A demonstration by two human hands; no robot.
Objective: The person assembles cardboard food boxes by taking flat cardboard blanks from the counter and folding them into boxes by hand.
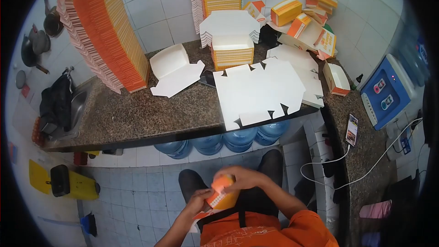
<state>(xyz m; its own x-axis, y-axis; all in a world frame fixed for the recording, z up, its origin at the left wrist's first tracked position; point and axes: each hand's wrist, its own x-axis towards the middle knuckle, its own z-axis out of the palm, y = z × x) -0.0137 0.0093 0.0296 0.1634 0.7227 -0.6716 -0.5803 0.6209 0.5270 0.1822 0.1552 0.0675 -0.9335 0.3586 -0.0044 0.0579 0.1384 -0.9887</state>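
An orange and yellow carton [225, 198] rests low over my lap. My left hand [200, 200] has its fingers closed on the carton's left side. On the top and right side of the same carton is my right hand [238, 178], its fingers bent round the edge and slightly blurred. The carton's underside is hidden. On the counter ahead lie flat white unfolded cartons [258, 92]. Behind them stands a short stack of open boxes [233, 52], and an open white carton [176, 68] sits to their left.
Tall stacks of nested cartons [107, 32] rise at the left and back of the granite counter [137, 114]. Folded boxes [286, 12] are heaped at the back right. A phone [351, 129] on a white cable lies near a blue water dispenser [386, 91]. Water bottles [239, 140] stand below.
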